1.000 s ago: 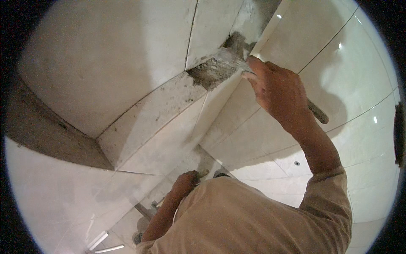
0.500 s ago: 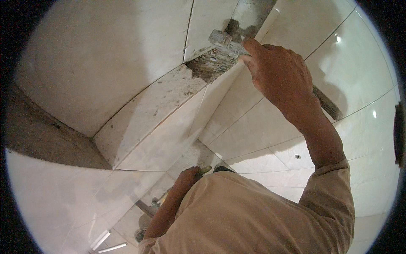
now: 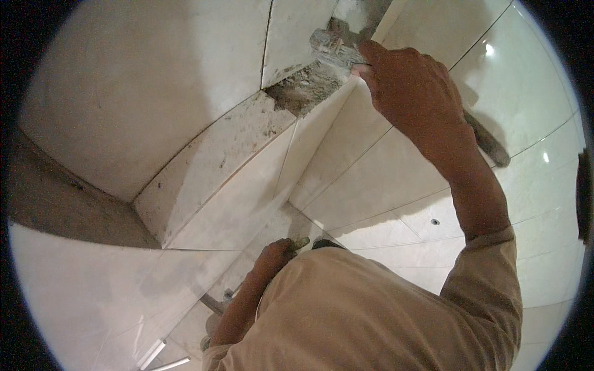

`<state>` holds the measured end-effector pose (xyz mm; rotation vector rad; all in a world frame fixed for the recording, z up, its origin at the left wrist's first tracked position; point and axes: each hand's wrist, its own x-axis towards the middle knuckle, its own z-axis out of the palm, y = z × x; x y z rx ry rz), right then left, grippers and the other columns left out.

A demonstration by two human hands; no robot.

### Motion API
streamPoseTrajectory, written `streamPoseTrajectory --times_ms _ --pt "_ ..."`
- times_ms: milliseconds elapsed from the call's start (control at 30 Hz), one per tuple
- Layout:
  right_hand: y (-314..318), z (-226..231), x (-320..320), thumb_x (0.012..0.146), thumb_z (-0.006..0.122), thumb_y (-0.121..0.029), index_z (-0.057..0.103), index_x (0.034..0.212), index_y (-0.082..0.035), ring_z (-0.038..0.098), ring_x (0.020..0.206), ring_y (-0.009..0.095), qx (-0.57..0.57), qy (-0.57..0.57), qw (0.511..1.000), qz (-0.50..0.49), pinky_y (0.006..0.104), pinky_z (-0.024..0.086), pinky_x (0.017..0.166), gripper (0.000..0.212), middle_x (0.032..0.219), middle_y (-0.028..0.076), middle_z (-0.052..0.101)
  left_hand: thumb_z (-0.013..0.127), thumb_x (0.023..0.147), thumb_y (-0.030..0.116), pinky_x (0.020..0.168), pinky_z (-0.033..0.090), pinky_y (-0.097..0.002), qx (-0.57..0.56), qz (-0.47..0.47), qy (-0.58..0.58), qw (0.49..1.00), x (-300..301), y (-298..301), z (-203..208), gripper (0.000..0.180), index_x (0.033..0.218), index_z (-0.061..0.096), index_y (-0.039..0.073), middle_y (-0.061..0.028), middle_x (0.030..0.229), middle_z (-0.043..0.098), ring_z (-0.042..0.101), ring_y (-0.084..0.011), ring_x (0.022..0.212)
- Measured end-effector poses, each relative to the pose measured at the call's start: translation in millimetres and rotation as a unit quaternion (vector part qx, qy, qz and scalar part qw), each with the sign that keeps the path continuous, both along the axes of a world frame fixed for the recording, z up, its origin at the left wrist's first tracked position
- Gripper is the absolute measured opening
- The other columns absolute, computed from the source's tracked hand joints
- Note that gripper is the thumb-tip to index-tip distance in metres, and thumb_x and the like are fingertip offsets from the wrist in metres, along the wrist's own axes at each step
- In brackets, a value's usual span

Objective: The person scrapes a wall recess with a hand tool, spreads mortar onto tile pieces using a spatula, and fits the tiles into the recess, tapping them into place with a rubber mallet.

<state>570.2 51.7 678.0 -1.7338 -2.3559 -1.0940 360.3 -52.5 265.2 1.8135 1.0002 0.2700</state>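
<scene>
My right hand is wrapped around a hammer, whose handle sticks out past the wrist. The hammer's pale, dusty head is over the far end of a tiled ledge. Beneath it lies a rough broken patch with bare, crumbly mortar showing. Low by my body, my left hand is closed around something with a stubby greenish-yellow end; the rest of that thing is hidden in the fist.
Large pale wall tiles rise beside the ledge, and more tiles cover the wall at right. A dark recess lies left of the ledge. White strips are at lower left. A dark shoe tip shows below.
My right hand and the hammer have shifted slightly, with the handle's end a little farther right. The view has also shifted a bit. My left hand keeps its grip.
</scene>
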Motion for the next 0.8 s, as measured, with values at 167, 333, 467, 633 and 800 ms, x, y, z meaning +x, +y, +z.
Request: streamPoseTrajectory --times_ms 167,333,467,633,800 --pt "13 -9 6 0.096 0.064 -0.027 0.063 0.114 -0.010 0.072 0.075 0.038 -0.026 -0.026 0.999 -0.017 0.0516 0.058 0.069 0.024 0.079 0.020 0.070 0.067 0.088 0.021 0.092 0.050 -0.0505 -0.009 0.004 -0.055 0.998 6 5 -5 0.028 0.109 0.066 0.003 -0.0226 0.113 0.068 0.063 -0.0440 0.108" --pt "7 -3 8 0.095 0.065 -0.026 0.063 0.116 -0.009 0.072 0.081 0.039 -0.017 0.013 0.999 -0.046 0.0519 0.059 0.073 0.027 0.084 0.022 0.071 0.068 0.087 0.023 0.092 0.050 -0.0504 -0.001 -0.002 0.023 1.000 8 3 11 0.030 0.110 0.066 0.003 -0.0229 0.114 0.068 0.063 -0.0442 0.109" --pt "19 -7 24 0.095 0.064 -0.027 0.063 0.119 -0.008 0.072 0.085 0.040 -0.032 0.034 0.995 -0.087 0.0515 0.059 0.076 0.030 0.085 0.022 0.071 0.068 0.087 0.022 0.093 0.050 -0.0500 -0.019 0.004 0.010 1.000 3 4 15 0.032 0.112 0.065 0.002 -0.0226 0.115 0.067 0.063 -0.0436 0.110" --pt "33 -21 26 0.095 0.065 -0.028 0.066 0.112 -0.007 0.073 0.081 0.039 0.009 0.099 0.994 -0.051 0.0495 0.060 0.074 0.027 0.084 0.023 0.071 0.070 0.086 0.020 0.093 0.051 -0.0492 0.006 -0.013 0.049 0.999 3 9 19 0.036 0.117 0.064 0.002 -0.0222 0.115 0.068 0.063 -0.0426 0.111" --pt "34 -19 18 0.095 0.066 -0.028 0.068 0.113 -0.005 0.073 0.081 0.037 -0.024 0.085 0.995 -0.055 0.0480 0.060 0.074 0.029 0.086 0.023 0.072 0.072 0.087 0.021 0.092 0.051 -0.0483 0.012 -0.002 0.025 1.000 4 12 34 0.038 0.119 0.064 0.002 -0.0224 0.116 0.068 0.063 -0.0422 0.110"
